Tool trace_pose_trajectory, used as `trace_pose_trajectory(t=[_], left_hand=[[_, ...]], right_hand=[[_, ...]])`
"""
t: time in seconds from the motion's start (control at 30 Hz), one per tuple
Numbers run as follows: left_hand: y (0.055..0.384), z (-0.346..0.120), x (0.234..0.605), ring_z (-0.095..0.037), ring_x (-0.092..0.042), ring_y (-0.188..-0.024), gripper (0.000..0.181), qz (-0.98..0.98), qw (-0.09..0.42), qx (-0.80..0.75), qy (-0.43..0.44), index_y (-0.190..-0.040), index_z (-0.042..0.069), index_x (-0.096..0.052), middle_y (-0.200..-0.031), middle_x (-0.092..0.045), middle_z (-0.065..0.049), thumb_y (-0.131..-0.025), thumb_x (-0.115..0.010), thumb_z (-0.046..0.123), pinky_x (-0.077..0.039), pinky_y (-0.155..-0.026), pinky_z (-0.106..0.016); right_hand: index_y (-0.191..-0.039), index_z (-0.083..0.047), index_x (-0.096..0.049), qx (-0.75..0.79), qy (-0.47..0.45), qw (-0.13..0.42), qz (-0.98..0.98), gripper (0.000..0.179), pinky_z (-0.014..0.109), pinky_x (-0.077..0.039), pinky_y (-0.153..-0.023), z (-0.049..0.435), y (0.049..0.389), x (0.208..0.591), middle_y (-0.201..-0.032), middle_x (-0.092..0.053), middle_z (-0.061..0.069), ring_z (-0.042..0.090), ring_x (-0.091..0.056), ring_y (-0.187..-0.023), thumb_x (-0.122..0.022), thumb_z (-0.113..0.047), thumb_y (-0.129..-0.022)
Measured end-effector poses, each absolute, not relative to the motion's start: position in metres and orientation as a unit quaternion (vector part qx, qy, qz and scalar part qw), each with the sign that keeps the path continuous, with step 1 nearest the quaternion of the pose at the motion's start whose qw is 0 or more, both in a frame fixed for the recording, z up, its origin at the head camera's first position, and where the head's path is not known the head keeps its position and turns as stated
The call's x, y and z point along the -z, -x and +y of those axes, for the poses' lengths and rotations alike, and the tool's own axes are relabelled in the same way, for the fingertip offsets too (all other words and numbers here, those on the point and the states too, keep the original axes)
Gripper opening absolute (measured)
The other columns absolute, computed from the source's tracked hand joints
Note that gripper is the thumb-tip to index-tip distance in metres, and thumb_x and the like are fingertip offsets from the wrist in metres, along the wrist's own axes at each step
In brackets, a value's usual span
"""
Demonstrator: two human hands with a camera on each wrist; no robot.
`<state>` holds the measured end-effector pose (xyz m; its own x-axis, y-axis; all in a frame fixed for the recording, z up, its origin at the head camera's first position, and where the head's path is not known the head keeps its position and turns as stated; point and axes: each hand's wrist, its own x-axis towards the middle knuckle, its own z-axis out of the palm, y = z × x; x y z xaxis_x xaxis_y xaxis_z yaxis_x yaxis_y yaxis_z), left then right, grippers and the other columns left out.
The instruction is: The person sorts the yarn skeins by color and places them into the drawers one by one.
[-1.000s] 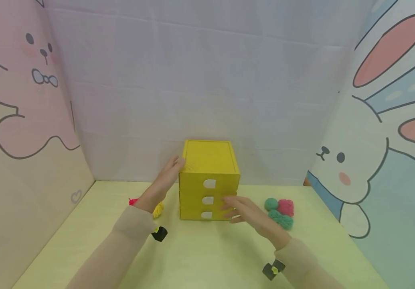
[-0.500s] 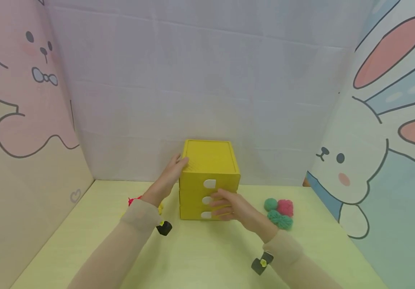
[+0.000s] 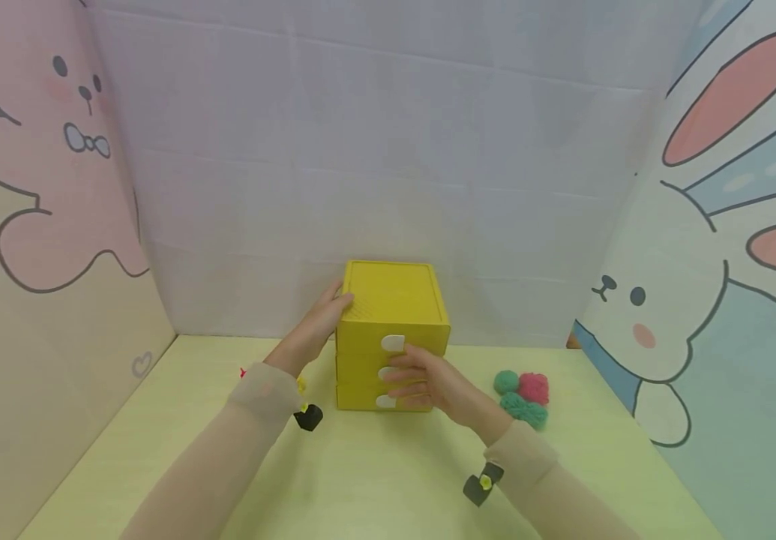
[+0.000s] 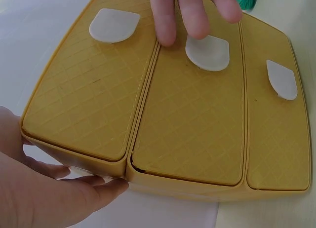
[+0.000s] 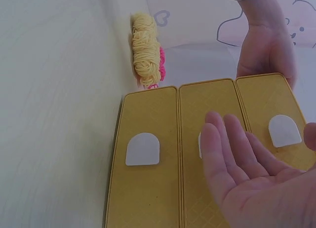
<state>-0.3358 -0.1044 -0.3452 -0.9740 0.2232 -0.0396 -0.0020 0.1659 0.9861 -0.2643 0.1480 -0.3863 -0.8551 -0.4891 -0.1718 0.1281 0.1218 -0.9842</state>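
A yellow cabinet (image 3: pixel 394 292) with three stacked drawers stands against the back curtain. Each drawer front has a white rounded pull; the top one (image 3: pixel 393 343) is in plain sight. My left hand (image 3: pixel 311 334) rests on the cabinet's left side, thumb over the top edge, fingers extended along the wall. In front of the drawers, my right hand (image 3: pixel 444 384) reaches in from the right with loosely bent fingers. Its fingertips are close to the middle pull (image 4: pixel 210 55) and partly cover it in the right wrist view. All drawers are closed.
Right of the cabinet lie a green ball (image 3: pixel 506 382), a pink yarn bundle (image 3: pixel 533 388) and a green yarn skein (image 3: pixel 524 410). A yellow yarn skein (image 5: pixel 146 50) and some pink yarn (image 5: pixel 162 65) lie on the left, mostly behind the left arm in the head view.
My right hand has moved left and slightly up, from the cabinet's right edge to the pulls. My left hand has shifted slightly right, its thumb now over the top edge.
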Motion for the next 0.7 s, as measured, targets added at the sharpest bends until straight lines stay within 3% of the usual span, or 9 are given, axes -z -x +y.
trace_pose_trajectory(t=[0.47, 0.7], left_hand=[[0.340, -0.105, 0.342, -0.035, -0.028, -0.159, 0.066, 0.761, 0.095, -0.639, -0.068, -0.173, 0.024, -0.011, -0.175, -0.021, -0.011, -0.115, -0.040, 0.037, -0.026, -0.127, -0.058], [0.342, -0.108, 0.344, -0.036, -0.027, -0.159, 0.070, 0.762, 0.101, -0.634, -0.080, -0.173, 0.025, -0.007, -0.177, -0.017, -0.013, -0.115, -0.045, 0.039, -0.026, -0.127, -0.059]], right_hand=[[-0.152, 0.001, -0.053, 0.660, 0.108, 0.248, 0.701, 0.072, 0.045, -0.055, -0.107, 0.137, 0.272, 0.382, -0.149, -0.060, 0.022, 0.043, -0.062, -0.132, -0.037, -0.057, -0.113], [-0.150, -0.001, -0.056, 0.672, 0.077, 0.255, 0.690, 0.076, 0.045, -0.054, -0.109, 0.133, 0.277, 0.381, -0.149, -0.062, 0.019, 0.043, -0.060, -0.134, -0.040, -0.063, -0.109]])
